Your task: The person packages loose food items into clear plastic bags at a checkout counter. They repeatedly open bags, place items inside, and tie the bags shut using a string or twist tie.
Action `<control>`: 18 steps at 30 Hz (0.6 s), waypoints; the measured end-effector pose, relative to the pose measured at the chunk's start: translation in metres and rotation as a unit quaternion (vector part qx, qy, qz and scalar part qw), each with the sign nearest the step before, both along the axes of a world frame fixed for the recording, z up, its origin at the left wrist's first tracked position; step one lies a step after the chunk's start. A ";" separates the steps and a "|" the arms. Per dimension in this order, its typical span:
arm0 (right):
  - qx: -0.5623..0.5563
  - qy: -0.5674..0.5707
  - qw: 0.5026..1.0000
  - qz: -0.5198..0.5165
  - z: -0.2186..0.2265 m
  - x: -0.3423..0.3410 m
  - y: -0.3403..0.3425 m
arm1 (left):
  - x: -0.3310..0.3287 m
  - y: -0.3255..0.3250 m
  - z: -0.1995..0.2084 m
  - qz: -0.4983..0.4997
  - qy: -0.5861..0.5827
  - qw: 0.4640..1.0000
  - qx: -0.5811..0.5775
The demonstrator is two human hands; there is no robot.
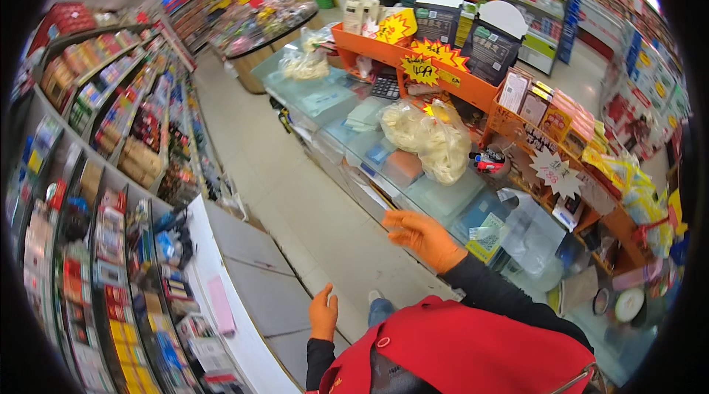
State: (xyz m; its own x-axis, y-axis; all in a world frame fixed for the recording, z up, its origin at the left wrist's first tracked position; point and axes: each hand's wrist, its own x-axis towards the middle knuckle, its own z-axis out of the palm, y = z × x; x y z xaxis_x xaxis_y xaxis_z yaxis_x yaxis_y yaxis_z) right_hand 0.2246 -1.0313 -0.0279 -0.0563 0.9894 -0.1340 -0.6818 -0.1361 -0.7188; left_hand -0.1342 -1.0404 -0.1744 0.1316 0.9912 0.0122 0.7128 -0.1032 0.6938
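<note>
My left hand (323,313), in an orange glove, hangs over the aisle beside a white-topped cabinet (210,276). Its fingers point up and forward, with nothing seen in them. In a matching orange glove, my right hand (425,239) is at the near edge of the glass counter (450,198). Its fingers are stretched out and it holds nothing. Farther along the glass top rest knotted clear bags of pale, noodle-like food (447,146), apart from my hands. A yellow-green card with a square code (484,239) lies just right of my right hand.
Orange display boxes (465,87) line the counter's far side, with a black calculator (385,87) by them. Crumpled clear plastic (528,235) lies at right. Packed shelves (111,246) stand on the left. A tiled aisle (251,135) runs between, toward a produce stand (258,32).
</note>
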 end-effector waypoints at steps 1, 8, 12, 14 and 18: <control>0.012 -0.015 0.999 -0.045 -0.001 0.004 0.015 | -0.002 0.029 0.004 -0.028 -0.002 0.999 0.033; -0.038 -0.322 0.907 -0.268 0.005 0.033 0.101 | 0.064 0.224 0.070 -0.224 -0.040 0.957 0.181; -0.031 -0.441 0.816 -0.372 -0.002 0.048 0.127 | 0.148 0.292 0.123 -0.311 -0.097 0.911 0.252; -0.050 -0.453 0.796 -0.399 0.002 0.062 0.138 | 0.203 0.310 0.160 -0.356 -0.139 0.880 0.283; -0.058 -0.654 0.627 -0.419 -0.044 0.102 0.156 | 0.325 0.329 0.207 -0.452 -0.223 0.792 0.344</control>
